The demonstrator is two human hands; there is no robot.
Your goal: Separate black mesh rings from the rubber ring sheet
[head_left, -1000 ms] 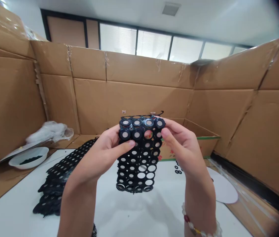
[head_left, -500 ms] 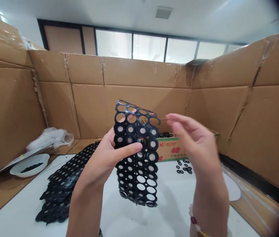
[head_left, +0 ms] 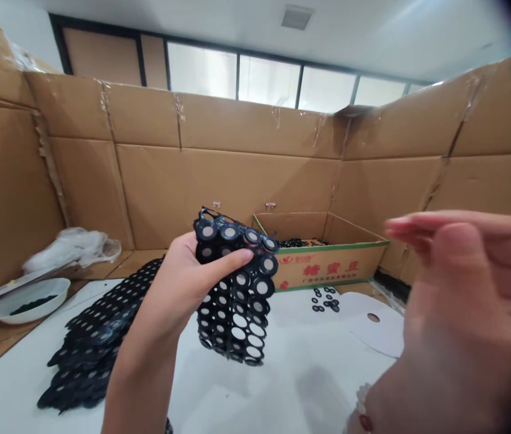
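Note:
My left hand [head_left: 183,288] grips a black perforated sheet [head_left: 234,301] of round ring parts, thumb across its front, and holds it upright above the white table [head_left: 278,386]. Several black rings with pale centres sit along the sheet's top edge. My right hand [head_left: 463,307] is off the sheet, raised close to the camera at the right and blurred; its fingers are pressed together and whatever they pinch is too small to make out. A beaded bracelet [head_left: 363,405] shows at its wrist.
A pile of similar black sheets [head_left: 97,337] lies left on the table. A white bowl [head_left: 25,298] with dark bits and a crumpled plastic bag [head_left: 70,247] sit far left. A cardboard box [head_left: 323,253] holds black parts behind; loose rings [head_left: 325,299] and a white disc [head_left: 373,322] lie nearby. Cardboard walls surround.
My right hand let go of the sheet's top edge and swung right and toward the camera. The left hand kept the sheet and lowered it slightly; the view turned right.

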